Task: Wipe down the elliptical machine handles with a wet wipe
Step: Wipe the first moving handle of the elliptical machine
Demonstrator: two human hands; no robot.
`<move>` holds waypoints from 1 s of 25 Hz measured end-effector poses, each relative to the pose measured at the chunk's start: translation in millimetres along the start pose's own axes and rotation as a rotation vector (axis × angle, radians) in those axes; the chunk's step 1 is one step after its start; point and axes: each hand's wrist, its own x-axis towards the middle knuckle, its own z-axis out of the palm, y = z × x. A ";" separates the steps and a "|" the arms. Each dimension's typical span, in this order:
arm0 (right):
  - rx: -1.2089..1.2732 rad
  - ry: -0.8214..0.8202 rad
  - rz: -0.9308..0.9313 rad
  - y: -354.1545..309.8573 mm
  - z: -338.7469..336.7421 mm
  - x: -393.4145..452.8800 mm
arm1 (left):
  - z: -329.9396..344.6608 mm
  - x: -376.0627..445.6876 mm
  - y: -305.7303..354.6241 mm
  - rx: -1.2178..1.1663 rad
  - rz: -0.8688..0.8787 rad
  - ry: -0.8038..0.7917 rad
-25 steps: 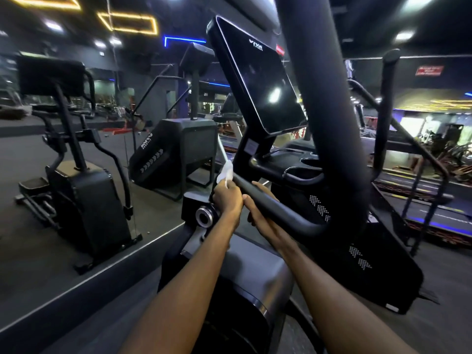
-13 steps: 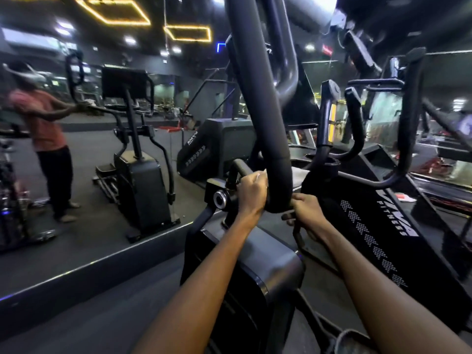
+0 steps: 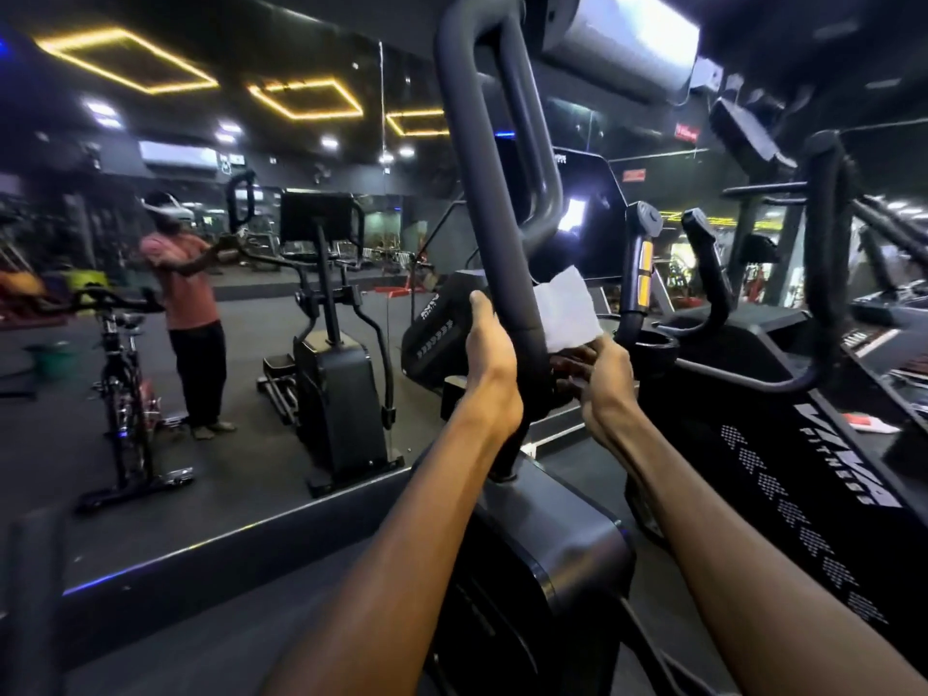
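Note:
A thick black looped handle (image 3: 494, 193) of the elliptical machine rises right in front of me. My left hand (image 3: 489, 354) lies against the handle's lower left side, thumb pointing up along it; its fingers are hidden behind the bar. A white wet wipe (image 3: 567, 308) stands up just right of the handle, pinched at its lower edge by my right hand (image 3: 600, 374). The wipe touches or nearly touches the bar's right side. Two shorter fixed grips (image 3: 645, 263) stand further right.
The machine's grey housing (image 3: 567, 555) sits below my arms. A black machine with white lettering (image 3: 843, 474) stands close on the right. A wall mirror on the left reflects a person (image 3: 188, 313), another elliptical (image 3: 331, 344) and an exercise bike (image 3: 120, 374).
The view has tilted up the handle. My right hand has come from behind the bar and now holds the wipe spread out beside it. My left hand has slid up the handle.

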 end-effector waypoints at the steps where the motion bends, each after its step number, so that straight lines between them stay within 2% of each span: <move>1: -0.028 -0.020 -0.024 -5.3 4.3 -1.9 | -0.1 1.8 4.9 0.024 -0.017 0.004; 6: -0.175 -0.338 -0.056 -42.9 37.9 -21.0 | 6.9 -7.4 27.7 0.164 -0.113 -0.079; 8: -0.237 -0.336 -0.099 -62.0 49.4 -30.7 | 3.4 -10.5 33.3 0.391 -0.027 -0.086; 10: -0.326 -0.302 -0.156 -62.3 56.2 -42.2 | -11.8 -10.9 33.0 0.590 0.108 -0.006; 13: -0.578 -0.207 -0.283 -38.4 55.4 -58.5 | -25.4 -14.3 44.0 0.546 0.308 0.114; 15: -0.646 -0.107 -0.271 -43.2 61.3 -54.1 | -24.6 -14.5 55.6 0.543 0.336 0.146; 17: -0.647 -0.088 -0.254 -58.5 72.1 -45.8 | -21.0 -9.9 62.1 0.569 0.357 0.175; 20: -0.688 -0.031 -0.420 -46.3 69.7 -49.1 | -17.6 -3.4 70.4 0.609 0.386 0.194; 23: -0.730 -0.046 -0.511 -32.7 59.8 -57.0 | -14.5 -2.8 80.5 0.644 0.408 0.206; 25: -0.706 -0.051 -0.445 -54.1 72.9 -46.0 | -14.0 -2.4 80.8 0.684 0.403 0.230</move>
